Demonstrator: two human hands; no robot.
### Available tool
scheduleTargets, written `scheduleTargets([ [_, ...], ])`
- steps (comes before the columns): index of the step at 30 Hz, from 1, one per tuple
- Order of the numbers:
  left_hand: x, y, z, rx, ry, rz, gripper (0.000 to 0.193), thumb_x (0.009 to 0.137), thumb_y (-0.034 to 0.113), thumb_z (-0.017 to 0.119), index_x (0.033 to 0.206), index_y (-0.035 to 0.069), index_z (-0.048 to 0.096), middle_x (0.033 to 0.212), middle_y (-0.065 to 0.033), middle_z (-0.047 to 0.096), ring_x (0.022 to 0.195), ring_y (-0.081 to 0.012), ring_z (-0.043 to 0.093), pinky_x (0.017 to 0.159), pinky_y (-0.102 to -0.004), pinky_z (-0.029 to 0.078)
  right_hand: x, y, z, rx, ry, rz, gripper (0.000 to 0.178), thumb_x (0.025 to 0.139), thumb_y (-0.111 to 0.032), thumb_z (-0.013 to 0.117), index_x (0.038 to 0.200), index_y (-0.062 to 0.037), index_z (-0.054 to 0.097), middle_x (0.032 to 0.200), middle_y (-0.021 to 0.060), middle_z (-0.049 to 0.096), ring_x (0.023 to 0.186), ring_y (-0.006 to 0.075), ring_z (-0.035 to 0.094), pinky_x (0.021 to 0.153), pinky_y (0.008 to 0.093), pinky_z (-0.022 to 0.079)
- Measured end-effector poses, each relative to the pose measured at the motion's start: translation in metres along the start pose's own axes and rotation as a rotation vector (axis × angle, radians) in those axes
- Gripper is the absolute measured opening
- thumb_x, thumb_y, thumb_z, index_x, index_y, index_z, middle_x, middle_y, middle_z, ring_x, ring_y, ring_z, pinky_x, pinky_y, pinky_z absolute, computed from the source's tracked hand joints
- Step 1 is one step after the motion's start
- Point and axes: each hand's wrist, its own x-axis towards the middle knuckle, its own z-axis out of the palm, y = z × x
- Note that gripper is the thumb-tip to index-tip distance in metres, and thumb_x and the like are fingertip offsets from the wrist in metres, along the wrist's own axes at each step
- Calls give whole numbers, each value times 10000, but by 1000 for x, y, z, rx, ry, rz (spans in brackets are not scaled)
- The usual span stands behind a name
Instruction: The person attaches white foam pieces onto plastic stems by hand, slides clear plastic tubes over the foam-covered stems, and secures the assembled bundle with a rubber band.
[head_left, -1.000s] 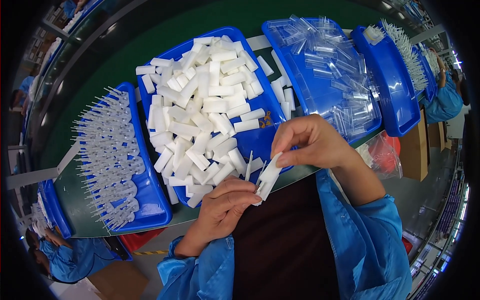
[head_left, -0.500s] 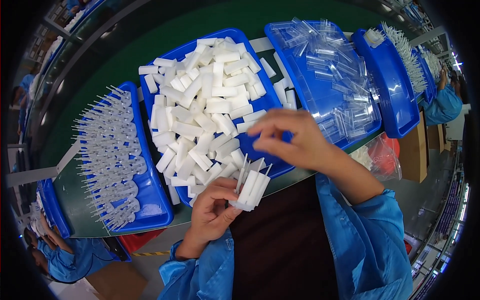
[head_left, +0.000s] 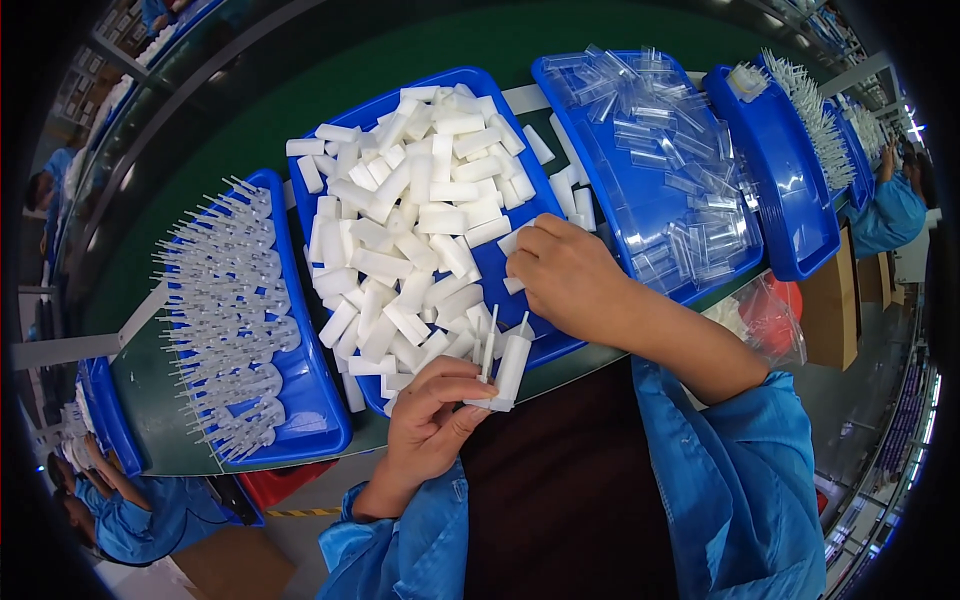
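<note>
My left hand (head_left: pixel 432 418) is closed on a white plastic base with upright pins (head_left: pixel 490 404), held in front of the near tray edge. White foam pieces (head_left: pixel 513 365) stand on some of its pins, while other thin pins show bare. Up and to the right, my right hand (head_left: pixel 570 275) is closed at the right side of the middle blue tray (head_left: pixel 545 348), its fingers on a white foam piece (head_left: pixel 512 241); the fingertips are partly hidden. A heap of white foam pieces (head_left: pixel 410 235) fills much of that tray.
At left, a blue tray (head_left: pixel 325 425) carries many pinned white bases (head_left: pixel 235 310). Clear plastic pieces (head_left: pixel 690 180) lie in the blue tray (head_left: pixel 625 205) to the right. Loose foam pieces (head_left: pixel 583 208) sit between trays. Farther right are stacked blue trays (head_left: pixel 800 225) and a co-worker's sleeve (head_left: pixel 885 215).
My right hand has moved slightly left and down, and its fingers have closed at the foam pieces. My left hand has turned the base a little; fewer foam pieces show on it.
</note>
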Motion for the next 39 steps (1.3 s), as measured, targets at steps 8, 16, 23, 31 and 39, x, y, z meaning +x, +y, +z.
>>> scheduleTargets([
  [8,9,-1,0,150,-75,64,160,781,19,658,940,32,659,898,-108,626,804,-187,601,699,-259,463,-3,0,-30,297,75,52,168,668,-27,622,817,-85,573,879,69,618,789,252,610,666,341,494],
  [16,13,-1,5,163,-81,65,143,780,35,663,923,43,672,891,-93,636,810,-192,606,695,-267,469,-10,4,-40,503,16,-10,195,679,21,646,845,-66,594,1054,98,640,880,265,651,700,318,535],
  [23,15,0,8,169,-154,74,159,790,27,648,946,42,674,910,-87,613,827,-205,589,712,-277,463,-15,12,-53,835,-32,10,172,738,-12,675,902,-63,674,976,104,664,846,237,664,704,305,531],
  [31,16,5,12,271,-197,145,178,780,19,645,954,49,673,930,-82,572,789,-220,564,697,-303,453,-19,-5,-74,950,-95,278,125,717,-27,724,838,-32,695,819,88,677,685,146,643,610,230,490],
  [39,12,4,11,322,-288,198,232,705,-13,679,927,56,675,943,-67,565,758,-221,547,673,-294,441,-23,2,-62,1134,-202,304,142,683,-4,749,816,-17,699,801,91,681,739,150,648,655,244,495],
])
